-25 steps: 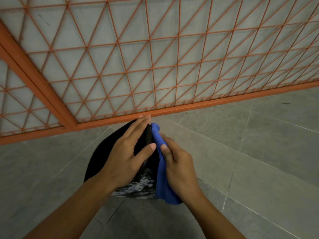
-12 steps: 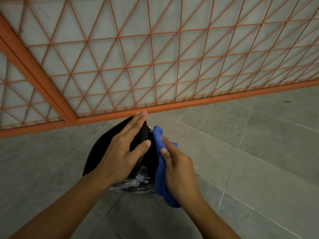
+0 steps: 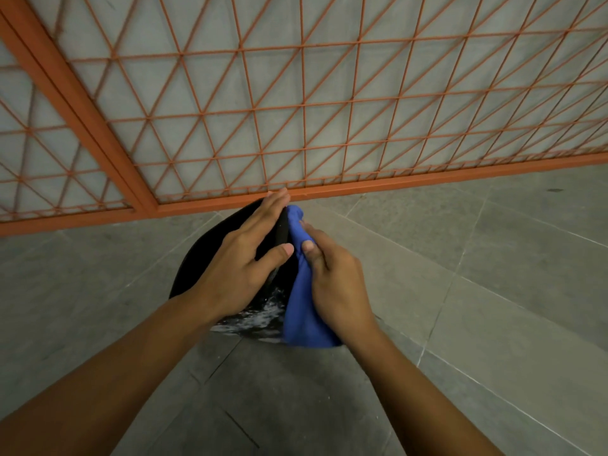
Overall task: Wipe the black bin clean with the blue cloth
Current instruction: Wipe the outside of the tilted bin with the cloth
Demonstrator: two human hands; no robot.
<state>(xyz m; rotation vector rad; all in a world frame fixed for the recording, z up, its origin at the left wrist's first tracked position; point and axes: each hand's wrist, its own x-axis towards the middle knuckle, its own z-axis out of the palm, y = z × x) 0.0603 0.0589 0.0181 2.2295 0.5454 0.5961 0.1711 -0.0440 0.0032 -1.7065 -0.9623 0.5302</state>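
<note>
Left hand (image 3: 243, 264) lies flat on the black bin (image 3: 197, 258) on the floor — fingers straight, together; right hand (image 3: 335, 281) pinches the blue cloth (image 3: 302, 311) against its right side.

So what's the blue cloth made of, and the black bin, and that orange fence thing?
The blue cloth looks like soft matte fabric: it bunches and folds in the right hand. The black bin looks like smooth plastic, probably; its wet patch glints. The orange fence looks like painted metal: thin stiff rods in a solid frame.
</note>
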